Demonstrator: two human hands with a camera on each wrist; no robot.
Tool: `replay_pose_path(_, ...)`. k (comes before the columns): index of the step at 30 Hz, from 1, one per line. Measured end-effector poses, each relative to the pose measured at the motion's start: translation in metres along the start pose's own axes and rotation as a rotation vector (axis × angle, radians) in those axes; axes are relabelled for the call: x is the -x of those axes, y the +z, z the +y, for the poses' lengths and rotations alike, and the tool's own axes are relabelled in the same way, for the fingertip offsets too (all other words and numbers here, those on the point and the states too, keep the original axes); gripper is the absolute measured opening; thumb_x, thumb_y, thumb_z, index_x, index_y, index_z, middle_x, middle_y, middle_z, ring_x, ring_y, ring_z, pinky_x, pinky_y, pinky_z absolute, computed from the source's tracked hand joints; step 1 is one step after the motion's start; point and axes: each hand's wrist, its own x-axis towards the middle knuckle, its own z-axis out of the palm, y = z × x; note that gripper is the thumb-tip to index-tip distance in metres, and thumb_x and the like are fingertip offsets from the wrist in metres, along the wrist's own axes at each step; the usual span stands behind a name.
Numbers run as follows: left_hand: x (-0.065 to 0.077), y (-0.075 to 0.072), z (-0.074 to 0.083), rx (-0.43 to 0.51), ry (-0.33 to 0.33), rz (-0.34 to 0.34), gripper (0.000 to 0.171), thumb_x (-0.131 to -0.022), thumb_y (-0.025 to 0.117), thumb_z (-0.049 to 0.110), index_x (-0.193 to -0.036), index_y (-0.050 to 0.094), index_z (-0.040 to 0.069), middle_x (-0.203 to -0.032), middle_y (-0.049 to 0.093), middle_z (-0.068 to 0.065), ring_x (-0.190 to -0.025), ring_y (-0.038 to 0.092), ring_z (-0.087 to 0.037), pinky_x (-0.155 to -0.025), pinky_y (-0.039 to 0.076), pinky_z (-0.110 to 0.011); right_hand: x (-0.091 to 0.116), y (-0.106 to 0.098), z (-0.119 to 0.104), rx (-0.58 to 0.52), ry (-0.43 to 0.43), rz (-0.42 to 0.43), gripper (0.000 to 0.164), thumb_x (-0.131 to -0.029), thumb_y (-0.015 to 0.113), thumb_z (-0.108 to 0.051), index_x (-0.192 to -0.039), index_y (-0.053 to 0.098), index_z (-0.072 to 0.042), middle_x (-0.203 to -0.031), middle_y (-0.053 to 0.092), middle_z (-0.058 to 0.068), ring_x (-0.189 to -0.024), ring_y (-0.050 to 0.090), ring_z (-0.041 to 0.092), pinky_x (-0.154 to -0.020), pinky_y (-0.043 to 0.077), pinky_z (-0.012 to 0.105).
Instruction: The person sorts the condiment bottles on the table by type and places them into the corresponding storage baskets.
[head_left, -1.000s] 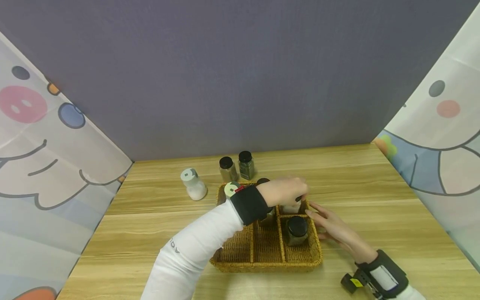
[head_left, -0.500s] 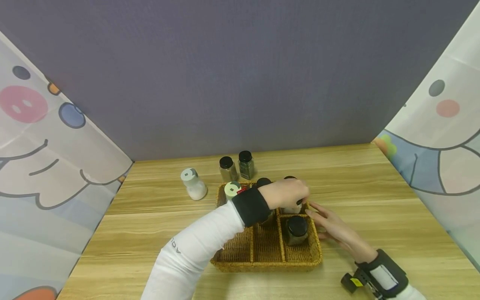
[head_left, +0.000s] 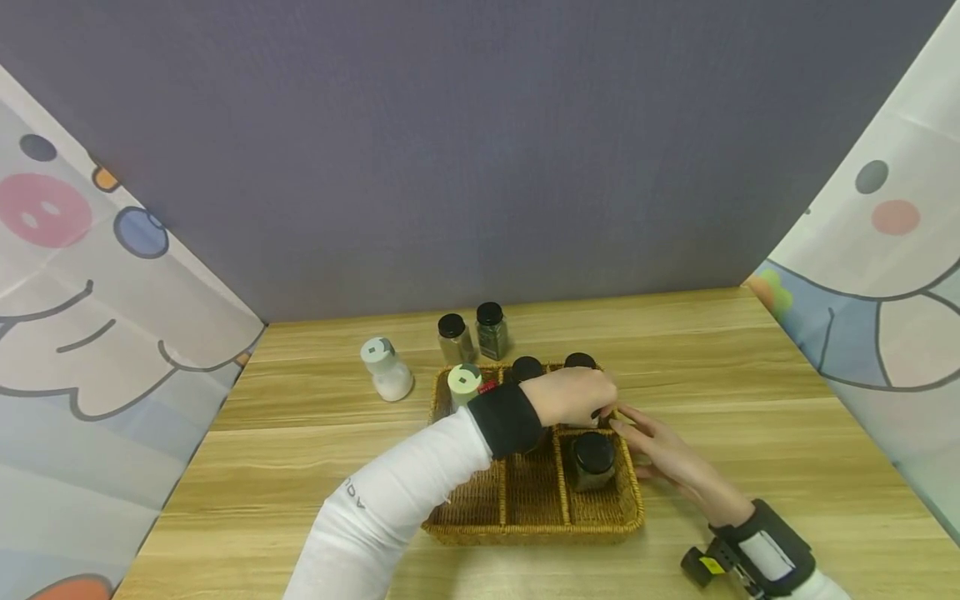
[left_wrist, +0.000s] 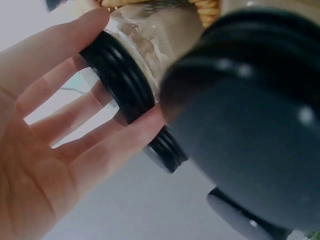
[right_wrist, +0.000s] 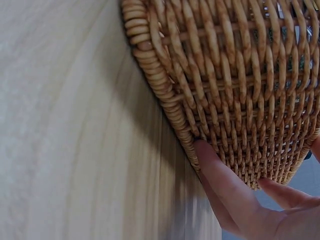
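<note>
Black-lidded clear jar (left_wrist: 127, 66) | back right, inside | divided wicker basket (head_left: 534, 530)

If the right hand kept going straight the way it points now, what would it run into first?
The basket: the right hand already has its fingers against the outer wall. Beyond that, the jar held by the left hand seems next, though depth is unclear.

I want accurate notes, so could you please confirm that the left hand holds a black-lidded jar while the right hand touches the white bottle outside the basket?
Not quite: the right hand touches the basket, as the right wrist view shows, not the white bottle. The left hand does hold a black-lidded jar.
</note>
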Motion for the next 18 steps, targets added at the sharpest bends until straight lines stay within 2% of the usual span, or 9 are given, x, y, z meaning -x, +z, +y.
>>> replay_pose_path(10,-0.0001,0.0032,0.0012,-0.055,0.002,0.03,0.009,-0.083,0.062,0.018,-0.091,0.066,0.019,-0.093,0.059,0.005,-0.079,0.053,-0.007,-0.067,0.042,-0.012,-0.0008,0.0009,0.0006,-0.002,0.006,0.011,0.067,-0.093,0.043,-0.034,-0.141,0.01,-0.002,-0.138,0.011,0.034,-0.116,0.037,0.045,-0.076,0.051,0.041)
replay_pose_path(18,0.001,0.0051,0.0006,-0.077,-0.001,0.057,0.012,-0.082,0.063,0.02,-0.094,0.066,0.021,-0.092,0.062,0.008,-0.079,0.055,-0.005,-0.065,0.043,-0.012,-0.0006,0.0013,0.0007,0.0,0.006,0.018,0.068,-0.092,0.043,-0.035,-0.141,0.009,-0.002,-0.139,0.01,0.034,-0.118,0.033,0.046,-0.075,0.051,0.041)
